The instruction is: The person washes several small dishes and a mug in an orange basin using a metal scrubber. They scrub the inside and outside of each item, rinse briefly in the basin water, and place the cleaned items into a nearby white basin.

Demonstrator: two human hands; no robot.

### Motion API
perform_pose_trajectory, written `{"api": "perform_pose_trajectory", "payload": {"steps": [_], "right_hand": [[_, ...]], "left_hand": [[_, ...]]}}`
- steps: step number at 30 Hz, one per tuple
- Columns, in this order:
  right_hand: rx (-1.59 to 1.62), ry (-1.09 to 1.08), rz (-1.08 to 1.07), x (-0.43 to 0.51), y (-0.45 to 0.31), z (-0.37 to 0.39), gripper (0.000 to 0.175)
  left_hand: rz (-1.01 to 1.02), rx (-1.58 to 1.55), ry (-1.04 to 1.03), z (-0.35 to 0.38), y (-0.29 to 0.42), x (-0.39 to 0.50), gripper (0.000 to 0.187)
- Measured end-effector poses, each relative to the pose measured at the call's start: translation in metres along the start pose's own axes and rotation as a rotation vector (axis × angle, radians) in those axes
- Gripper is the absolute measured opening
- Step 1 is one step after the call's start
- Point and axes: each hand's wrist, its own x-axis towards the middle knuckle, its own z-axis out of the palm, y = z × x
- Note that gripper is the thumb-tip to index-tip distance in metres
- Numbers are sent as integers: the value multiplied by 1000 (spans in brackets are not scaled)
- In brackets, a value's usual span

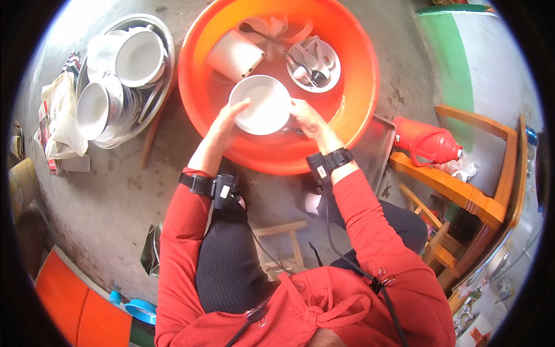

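Note:
Between my two hands is a white bowl (260,104), held over the near part of a large orange plastic basin (190,86). My left hand (224,126) grips its left rim, thumb over the edge. On the opposite rim, my right hand (310,119) has hold of it. Farther back in the basin, a white cylindrical container (234,54) lies tilted on its side. To its right sits a white bowl (334,80) filled with several spoons (318,54). A fork (260,32) and other pale dishes are at the basin's far side, partly blurred by glare.
An oval metal tray (169,73) piled with bowls and plates (140,58) stands on the floor at left, beside a plastic bag (65,117). On the right are a metal tray (383,147), a red thermos (425,139) and a wooden chair (455,186).

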Motion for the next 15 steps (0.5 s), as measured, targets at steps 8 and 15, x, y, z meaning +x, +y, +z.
{"api": "perform_pose_trajectory", "payload": {"steps": [8,15], "right_hand": [[-1077,349,98,37,55,-21,75],[-1073,81,12,58,74,-44,60]], "left_hand": [[99,-77,234,-7,-10,13,70],[140,189,266,-4,-13,14,69]]}}
